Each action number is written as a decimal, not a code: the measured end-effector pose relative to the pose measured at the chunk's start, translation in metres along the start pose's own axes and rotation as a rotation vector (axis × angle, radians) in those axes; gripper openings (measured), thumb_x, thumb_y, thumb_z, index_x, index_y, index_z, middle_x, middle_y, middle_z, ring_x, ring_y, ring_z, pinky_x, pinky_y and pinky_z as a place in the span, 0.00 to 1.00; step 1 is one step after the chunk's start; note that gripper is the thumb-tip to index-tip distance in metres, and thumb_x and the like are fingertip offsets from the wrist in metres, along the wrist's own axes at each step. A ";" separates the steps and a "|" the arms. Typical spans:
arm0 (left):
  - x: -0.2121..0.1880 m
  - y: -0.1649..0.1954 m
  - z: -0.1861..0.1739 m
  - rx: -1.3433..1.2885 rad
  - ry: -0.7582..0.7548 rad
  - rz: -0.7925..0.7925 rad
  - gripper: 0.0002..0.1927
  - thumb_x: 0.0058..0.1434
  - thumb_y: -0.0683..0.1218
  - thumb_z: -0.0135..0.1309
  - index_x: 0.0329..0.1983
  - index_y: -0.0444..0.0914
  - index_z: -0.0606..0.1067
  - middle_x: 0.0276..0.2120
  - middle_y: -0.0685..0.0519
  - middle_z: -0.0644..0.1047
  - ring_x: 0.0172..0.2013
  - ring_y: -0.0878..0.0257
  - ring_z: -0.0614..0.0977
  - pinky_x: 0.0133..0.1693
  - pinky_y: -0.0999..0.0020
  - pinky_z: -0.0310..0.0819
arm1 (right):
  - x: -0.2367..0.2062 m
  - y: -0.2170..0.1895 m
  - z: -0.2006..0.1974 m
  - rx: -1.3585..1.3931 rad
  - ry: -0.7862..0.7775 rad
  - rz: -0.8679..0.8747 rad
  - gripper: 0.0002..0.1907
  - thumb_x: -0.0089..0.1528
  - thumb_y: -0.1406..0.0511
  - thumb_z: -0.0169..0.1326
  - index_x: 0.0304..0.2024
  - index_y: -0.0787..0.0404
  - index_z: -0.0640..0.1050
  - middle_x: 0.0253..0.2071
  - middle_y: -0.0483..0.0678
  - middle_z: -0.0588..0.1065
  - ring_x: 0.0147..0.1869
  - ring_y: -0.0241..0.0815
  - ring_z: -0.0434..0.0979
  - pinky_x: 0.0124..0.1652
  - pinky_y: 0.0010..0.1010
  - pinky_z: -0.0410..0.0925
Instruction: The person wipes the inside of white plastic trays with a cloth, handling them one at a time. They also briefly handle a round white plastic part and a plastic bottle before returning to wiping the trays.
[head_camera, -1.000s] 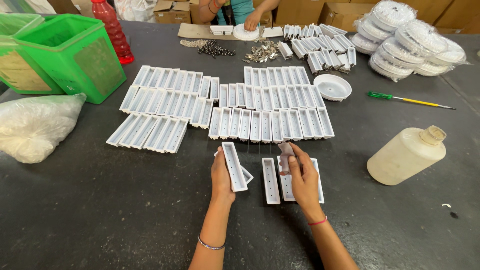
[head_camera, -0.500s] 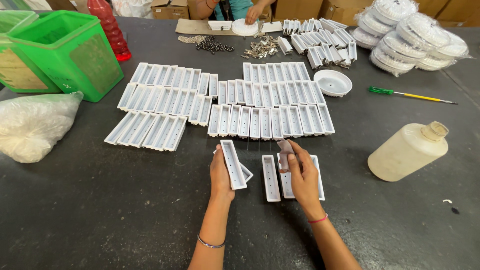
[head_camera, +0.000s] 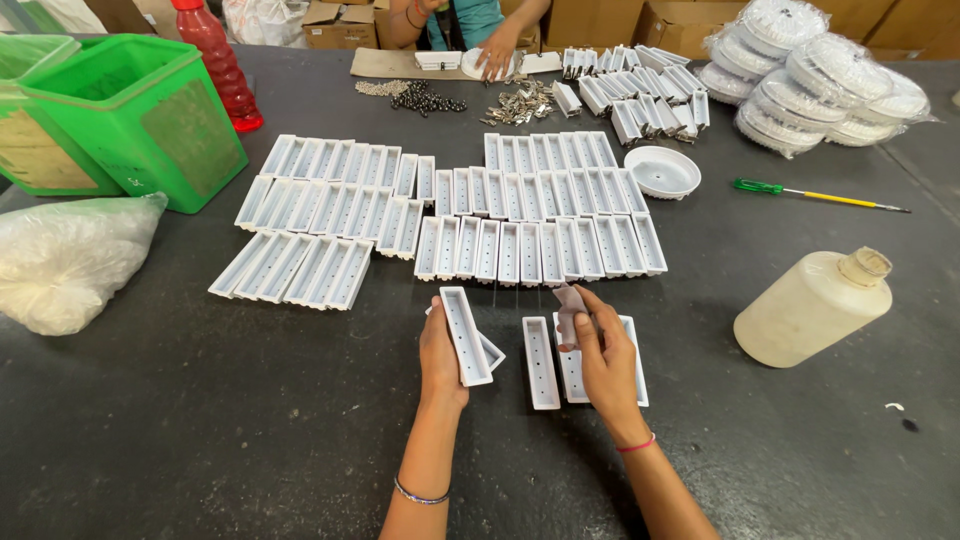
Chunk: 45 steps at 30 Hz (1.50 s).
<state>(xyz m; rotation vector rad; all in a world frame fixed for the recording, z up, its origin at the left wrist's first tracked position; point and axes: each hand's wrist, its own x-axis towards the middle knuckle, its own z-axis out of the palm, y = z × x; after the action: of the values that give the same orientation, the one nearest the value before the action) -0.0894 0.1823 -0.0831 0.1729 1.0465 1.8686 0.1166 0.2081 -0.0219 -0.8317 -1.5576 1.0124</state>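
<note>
The left hand grips a white plastic tray tilted above the dark table, while the right hand pinches a small pale cloth over trays lying beneath it; steady, even wiping along each channel seems best.

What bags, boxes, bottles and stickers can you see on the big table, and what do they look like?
Green bin, far left: boxy, a worn tan label on its side.
Clear plastic bag, left edge: lumpy, full of white bits.
Red bottle, top left: tall, see-through.
Cream jug, right: lying tilted, tan cap.
Wrapped white discs, top right: stacked in clear film.
Cardboard boxes, far edge: brown.
</note>
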 end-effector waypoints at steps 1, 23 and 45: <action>0.001 0.000 -0.001 -0.003 0.000 0.003 0.21 0.71 0.60 0.45 0.48 0.39 0.74 0.36 0.56 0.74 0.38 0.66 0.76 0.41 0.67 0.74 | 0.000 0.000 0.000 0.001 -0.001 -0.002 0.21 0.71 0.64 0.45 0.65 0.65 0.71 0.56 0.48 0.73 0.49 0.33 0.77 0.42 0.26 0.76; 0.001 0.005 0.001 0.001 0.020 0.003 0.20 0.69 0.61 0.44 0.46 0.42 0.75 0.35 0.57 0.73 0.37 0.67 0.76 0.40 0.68 0.73 | 0.002 0.001 0.001 -0.023 0.006 -0.005 0.21 0.71 0.65 0.45 0.65 0.65 0.72 0.55 0.48 0.73 0.49 0.33 0.76 0.41 0.25 0.76; -0.001 0.003 0.001 0.015 0.003 0.016 0.20 0.70 0.60 0.45 0.47 0.40 0.75 0.35 0.57 0.73 0.37 0.66 0.76 0.40 0.67 0.73 | 0.001 0.002 0.000 -0.023 -0.001 -0.014 0.21 0.71 0.64 0.45 0.65 0.65 0.71 0.55 0.48 0.74 0.49 0.34 0.77 0.42 0.26 0.76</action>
<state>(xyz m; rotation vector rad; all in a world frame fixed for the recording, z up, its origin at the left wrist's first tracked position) -0.0909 0.1814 -0.0798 0.1881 1.0647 1.8762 0.1164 0.2097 -0.0231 -0.8347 -1.5764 0.9865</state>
